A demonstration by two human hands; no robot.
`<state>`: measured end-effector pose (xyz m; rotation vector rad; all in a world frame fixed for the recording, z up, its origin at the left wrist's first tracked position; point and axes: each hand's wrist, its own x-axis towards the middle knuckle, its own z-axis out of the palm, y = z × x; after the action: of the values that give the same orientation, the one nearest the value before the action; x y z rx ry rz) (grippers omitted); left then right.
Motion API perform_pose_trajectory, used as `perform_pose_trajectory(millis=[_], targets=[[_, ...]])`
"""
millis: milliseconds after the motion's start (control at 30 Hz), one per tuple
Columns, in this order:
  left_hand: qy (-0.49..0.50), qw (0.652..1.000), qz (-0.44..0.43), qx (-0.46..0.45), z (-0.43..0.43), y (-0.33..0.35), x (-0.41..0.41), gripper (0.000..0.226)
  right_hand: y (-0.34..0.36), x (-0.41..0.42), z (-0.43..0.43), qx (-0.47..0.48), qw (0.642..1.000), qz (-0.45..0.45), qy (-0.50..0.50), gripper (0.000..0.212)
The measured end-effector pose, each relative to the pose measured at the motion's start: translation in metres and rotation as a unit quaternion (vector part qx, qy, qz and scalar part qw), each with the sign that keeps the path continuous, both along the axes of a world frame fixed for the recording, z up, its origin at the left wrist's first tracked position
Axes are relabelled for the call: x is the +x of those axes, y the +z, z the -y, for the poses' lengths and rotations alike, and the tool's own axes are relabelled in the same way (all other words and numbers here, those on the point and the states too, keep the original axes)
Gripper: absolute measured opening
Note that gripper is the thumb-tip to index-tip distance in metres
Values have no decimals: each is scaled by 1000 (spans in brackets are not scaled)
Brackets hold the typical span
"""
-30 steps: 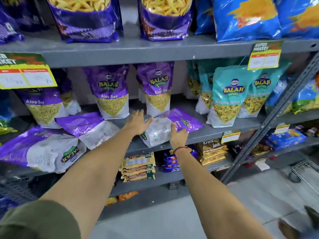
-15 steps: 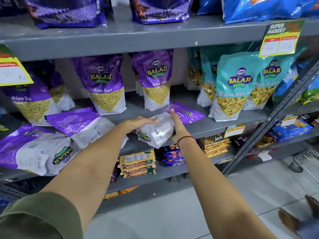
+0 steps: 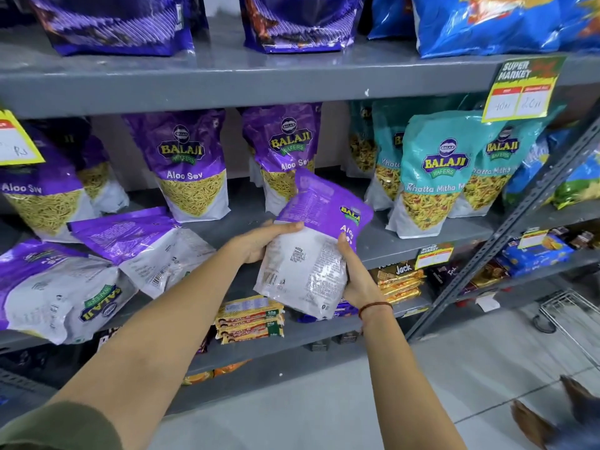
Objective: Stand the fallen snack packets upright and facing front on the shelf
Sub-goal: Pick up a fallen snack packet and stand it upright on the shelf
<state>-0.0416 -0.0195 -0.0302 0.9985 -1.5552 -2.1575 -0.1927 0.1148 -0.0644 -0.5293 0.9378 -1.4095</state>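
Your left hand (image 3: 259, 241) and right hand (image 3: 355, 274) both gripped a purple Aloo Sev packet (image 3: 311, 245), tilted, back facing you, lifted just off the grey shelf's (image 3: 389, 245) front edge, bare shelf behind it.

Both arms reached fwd, bare forearms converging. Left hand (image 3: 259, 237) gripped w/ fingers curled over top, thumb under. Right hand (image 3: 355, 274) cupped from the side, palm inward, thumb up, red thread round wrist. Green sleeve at left elbow.

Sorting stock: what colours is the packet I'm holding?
Purple top, white bottom: the held packet, head view.
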Motion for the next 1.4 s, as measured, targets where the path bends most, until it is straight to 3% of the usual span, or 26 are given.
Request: perform_pose_trajectory(millis=[200, 333, 467, 667, 800, 967, 1067, 1133, 1200, 1267, 1333, 1400], targets=[[87, 984, -92, -123, 11, 42, -12, 22, 40, -28, 29, -96, 971, -203, -83, 65], [142, 959, -90, -230, 16, 76, -12, 24, 68, -42, 49, -149, 945, -274, -103, 47], [183, 939, -88, -279, 19, 81, -11, 8, 91, -50, 70, -170, 924, -319, -126, 32], [270, 915, -100, -284, 31, 99, 3, 5, 130, -61, 88, -187, 919, -323, -124, 15], [288, 914, -97, -270, 32, 106, 7, 32, 143, -63, 100, -199, 920, -316, -119, 17], [287, 918, -65, -265, 28, 101, 12, 16, 128, -65, 99, -181, 928, -305, -112, 19], [346, 876, -41, -333, 12, 78, 13, 28, 94, -65, 92, -138, 944, -290, -72, 20], [414, 821, 6, -393, -9, 45, 12, 35, 64, -62, 84, -92, 945, -314, -20, 17], [427, 776, 38, -462, -36, 11, 12, 18, 42, -55, 74, -65, 938, -340, 9, 21], [369, 798, 85, -468, -61, -21, 4, 4, 26, -49, 65, -49, 938, -343, -20, 23], [288, 836, 144, -443, -83, -51, -10, 22, 14, -43, 58, -43, 934, -347, -77, 24], [251, 848, 176, -432, -98, -70, -22, 51, 9, -30, 51, -29, 911, -385, -145, 28]])
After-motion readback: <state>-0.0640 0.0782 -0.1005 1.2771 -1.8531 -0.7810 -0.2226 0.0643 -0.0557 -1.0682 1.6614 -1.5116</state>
